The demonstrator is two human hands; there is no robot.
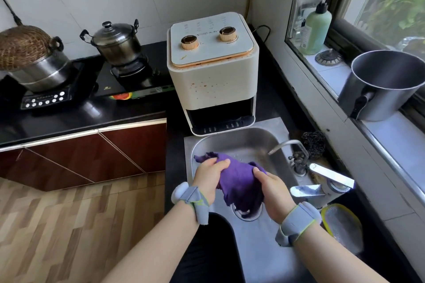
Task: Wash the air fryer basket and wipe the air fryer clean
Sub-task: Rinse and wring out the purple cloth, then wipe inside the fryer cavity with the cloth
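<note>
Both hands sit low centre of the frame: left hand (pixel 212 171) and right hand (pixel 271 187) each bunch up a purple wet-looking cloth (pixel 239 181) over the stainless steel sink (pixel 232 142), probably so drips go down the drain before wiping. That white boxy air fryer (pixel 212 71) stands just behind the sink rim, centre frame, its basket slot gaping; I can't spot the basket anywhere. The curved metal tap (pixel 287 146) crowds the right side, so there's more elbow room left.

We are seeing a purple cloth (pixel 239 179) at lower centre, a cream air fryer (pixel 212 71) with gold knobs and orange-brown spatter, a pale green soap bottle (pixel 315 30) upper right, and herringbone brown flooring (pixel 69 225) lower left.
</note>
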